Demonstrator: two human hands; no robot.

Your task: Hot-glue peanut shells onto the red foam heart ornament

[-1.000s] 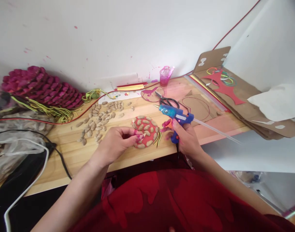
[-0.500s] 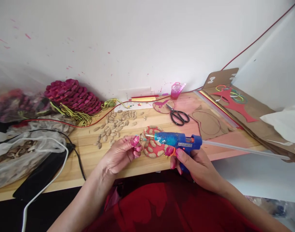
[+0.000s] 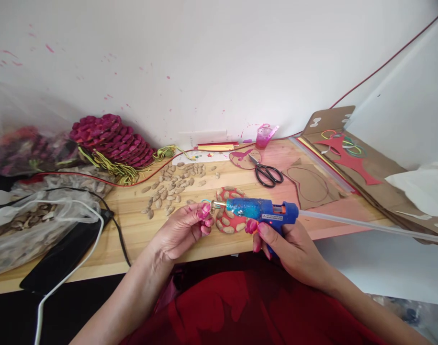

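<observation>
My right hand (image 3: 290, 244) is wrapped round the handle of a blue glue gun (image 3: 254, 209), its nozzle pointing left. A clear glue stick (image 3: 358, 224) sticks out of the gun's back. My left hand (image 3: 186, 227) pinches a small brownish piece (image 3: 213, 207) at the nozzle tip; its shape is partly hidden by the fingers. Beneath the gun lies a red disc (image 3: 234, 221) with several pale shells or seeds on it, partly covered by the gun. Loose tan pieces (image 3: 175, 184) are scattered on the table behind my left hand.
Black-handled scissors (image 3: 268, 175) lie behind the gun, near a pink cup (image 3: 264, 137). Cut cardboard (image 3: 310, 184) is at right. Magenta stacked pieces (image 3: 111, 141) and a plastic bag (image 3: 42, 225) stand left. A red cord (image 3: 147, 178) and a white cable (image 3: 75, 273) cross the left side.
The glue gun's nozzle has moved slightly left and now meets the small piece in my left hand. The whole view has shifted a little.
</observation>
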